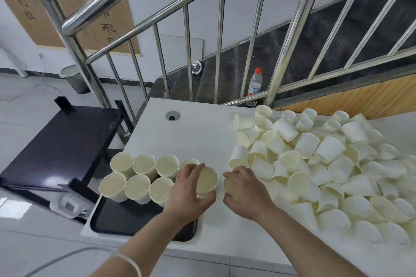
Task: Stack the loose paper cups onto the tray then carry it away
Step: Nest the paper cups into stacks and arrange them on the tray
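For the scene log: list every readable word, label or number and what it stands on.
"海": top character on the brown calligraphy scroll on the wall.
The scroll's other brush characters: too blurred to read.
Label on the red-capped plastic bottle: too small to read.
Paper cups, black tray: no print visible.

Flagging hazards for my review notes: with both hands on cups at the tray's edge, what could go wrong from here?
1. The black tray overhangs the white table's left edge; more weight or a nudge might tip it.
2. The cup stacks stand close together; the left hand, setting down its stack, could topple neighbours.
3. The right hand, its grip on a cup, sits beside the loose pile; cups may roll off.
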